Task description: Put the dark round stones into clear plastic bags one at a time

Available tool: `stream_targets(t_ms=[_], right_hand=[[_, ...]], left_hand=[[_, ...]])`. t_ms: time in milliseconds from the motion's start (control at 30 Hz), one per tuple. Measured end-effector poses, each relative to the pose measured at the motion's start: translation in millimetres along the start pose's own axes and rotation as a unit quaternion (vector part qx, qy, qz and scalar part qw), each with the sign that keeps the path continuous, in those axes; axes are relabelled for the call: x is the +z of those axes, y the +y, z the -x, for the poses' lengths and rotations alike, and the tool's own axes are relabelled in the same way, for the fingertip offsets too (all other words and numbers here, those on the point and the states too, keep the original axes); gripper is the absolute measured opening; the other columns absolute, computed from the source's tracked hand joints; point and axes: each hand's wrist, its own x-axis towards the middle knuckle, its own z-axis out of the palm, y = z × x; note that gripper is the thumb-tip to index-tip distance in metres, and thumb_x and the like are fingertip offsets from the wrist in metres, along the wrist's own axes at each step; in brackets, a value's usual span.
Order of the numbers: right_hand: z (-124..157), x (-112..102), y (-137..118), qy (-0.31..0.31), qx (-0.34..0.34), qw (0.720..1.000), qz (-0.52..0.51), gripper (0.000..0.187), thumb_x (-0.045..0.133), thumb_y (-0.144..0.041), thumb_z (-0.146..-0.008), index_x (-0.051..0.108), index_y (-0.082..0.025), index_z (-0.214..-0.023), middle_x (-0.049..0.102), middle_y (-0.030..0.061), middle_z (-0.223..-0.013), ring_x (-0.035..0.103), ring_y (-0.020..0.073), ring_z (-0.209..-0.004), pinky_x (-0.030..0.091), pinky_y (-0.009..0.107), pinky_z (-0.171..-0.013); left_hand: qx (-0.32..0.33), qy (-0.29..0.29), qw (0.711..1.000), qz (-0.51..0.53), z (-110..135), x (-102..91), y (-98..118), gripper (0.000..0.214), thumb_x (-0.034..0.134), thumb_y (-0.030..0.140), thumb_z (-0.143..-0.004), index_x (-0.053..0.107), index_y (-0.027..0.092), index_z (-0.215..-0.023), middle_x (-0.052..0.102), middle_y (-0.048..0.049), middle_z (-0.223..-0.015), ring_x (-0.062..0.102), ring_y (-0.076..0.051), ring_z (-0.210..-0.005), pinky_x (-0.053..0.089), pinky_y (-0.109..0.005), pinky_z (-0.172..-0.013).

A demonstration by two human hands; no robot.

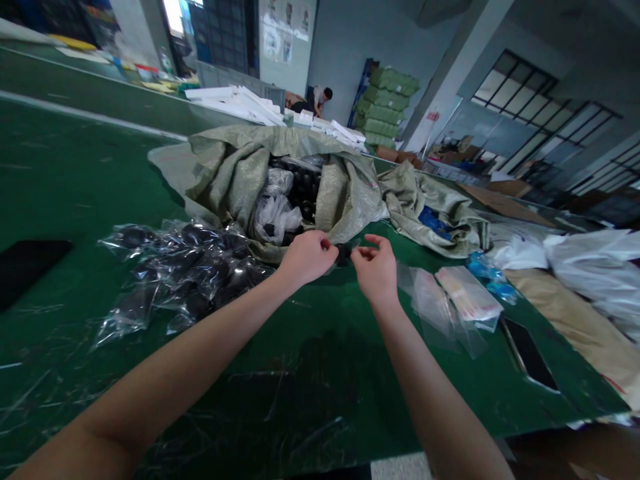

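Both hands meet over the green table, just in front of an open woven sack point(350, 193). Between them is a small black item point(343, 254) in a clear plastic bag; its exact kind is hard to make out. My left hand point(310, 257) pinches the bag from the left, fingers closed. My right hand point(375, 267) pinches its other side with thumb and fingertips. Inside the sack lie dark rounded pieces point(304, 187) and crumpled clear bags point(277, 213). To the left spreads a pile of bagged black pieces point(195, 267).
Flat clear bags point(467, 297) lie right of my right hand, with a phone point(529, 353) beyond. A second woven sack point(450, 213) holds something blue. A dark flat object point(33, 267) is at far left. A person point(319, 100) bends over white pieces at the back.
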Motion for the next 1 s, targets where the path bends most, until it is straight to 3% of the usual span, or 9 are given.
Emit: stream_targets(t_ms=[167,367,500,633,900,1000], right_hand=[[-3.7,0.4,0.6,0.001,0.042,0.999,-0.012,0.047,0.062,-0.026,-0.07,0.049,-0.015,-0.114,0.069,0.0026,-0.079,0.06,0.0149,-0.058,0.046,0.03,-0.06],[-4.7,0.2,-7.2,0.03,0.019,0.998,-0.047,0.044,0.062,-0.026,-0.07,0.05,-0.016,-0.111,0.067,0.0018,-0.078,0.06,0.0144,-0.061,0.046,0.028,-0.06],[-5.2,2.4,-11.3,0.04,0.018,0.998,-0.055,0.042,0.062,-0.026,-0.069,0.05,-0.017,-0.108,0.067,0.0014,-0.077,0.061,0.0141,-0.061,0.048,0.029,-0.062],[-5.7,4.5,-13.0,0.037,0.018,0.997,-0.064,0.044,0.063,-0.027,-0.068,0.049,-0.017,-0.109,0.068,0.0017,-0.078,0.061,0.0142,-0.061,0.048,0.03,-0.062],[-4.6,5.9,-16.3,0.043,0.003,0.997,-0.071,0.042,0.062,-0.026,-0.069,0.049,-0.018,-0.108,0.068,0.0019,-0.08,0.062,0.0148,-0.064,0.049,0.03,-0.064],[-3.3,5.7,-18.9,0.033,-0.009,0.998,-0.052,0.041,0.062,-0.025,-0.069,0.05,-0.018,-0.107,0.068,0.0016,-0.079,0.063,0.0158,-0.065,0.049,0.031,-0.065]], left_hand=[[-0.028,0.014,0.999,0.018,-1.7,-0.6,-2.6,0.017,0.057,0.031,-0.077,0.066,0.017,-0.074,0.069,-0.0077,-0.077,0.063,-0.02,-0.071,0.047,-0.033,-0.069],[-0.008,0.074,0.997,0.009,2.2,-2.2,2.1,0.017,0.055,0.03,-0.078,0.064,0.016,-0.076,0.067,-0.007,-0.078,0.06,-0.018,-0.072,0.046,-0.031,-0.07],[-0.002,0.058,0.998,0.025,2.5,-3.8,3.9,0.016,0.056,0.031,-0.076,0.062,0.017,-0.07,0.065,-0.005,-0.073,0.058,-0.017,-0.068,0.045,-0.031,-0.067],[0.006,0.095,0.995,0.029,4.0,0.0,4.3,0.015,0.054,0.029,-0.077,0.06,0.018,-0.071,0.065,-0.0049,-0.075,0.058,-0.017,-0.069,0.045,-0.031,-0.067],[-0.037,0.075,0.994,0.064,0.3,2.4,1.7,0.016,0.056,0.031,-0.075,0.058,0.017,-0.068,0.062,-0.004,-0.069,0.056,-0.017,-0.066,0.042,-0.03,-0.065],[-0.067,0.03,0.993,0.089,-3.6,4.9,-2.5,0.019,0.057,0.034,-0.075,0.056,0.018,-0.065,0.06,-0.0025,-0.064,0.054,-0.016,-0.061,0.039,-0.029,-0.059]])
